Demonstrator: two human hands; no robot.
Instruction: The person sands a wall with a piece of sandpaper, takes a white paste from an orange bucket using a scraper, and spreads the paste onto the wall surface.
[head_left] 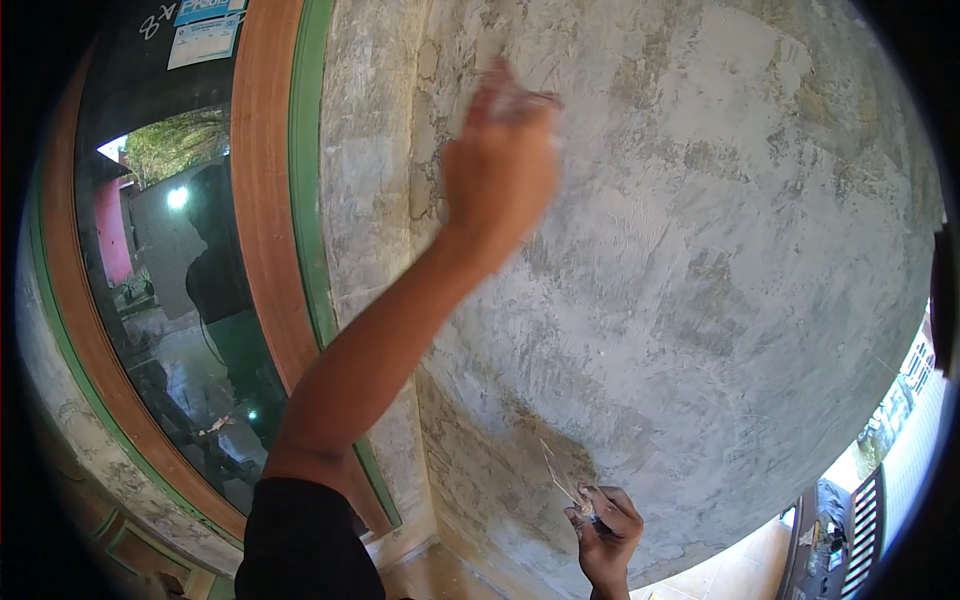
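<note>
My left hand (500, 185) is raised high against a grey, patchy plastered wall (700, 270), its arm stretched up from a black sleeve. Its fingers close around a reddish, flat-looking tool (505, 98), too smeared by motion to name surely. Lower down, my right hand (607, 530) pinches a thin, pale tool (558, 476) seen nearly edge-on, like a scraper blade with whitish paste near the fingers. This tool points up and to the left, in front of a darker, brownish patch of wall. Whether it touches the wall I cannot tell.
Left of the wall's inner corner stands a window (190, 300) with dark, reflecting glass and a brown wooden frame (265, 170) edged in green. Tiled floor (715, 570) shows below. At lower right is a dark bench (835, 535) with things on it.
</note>
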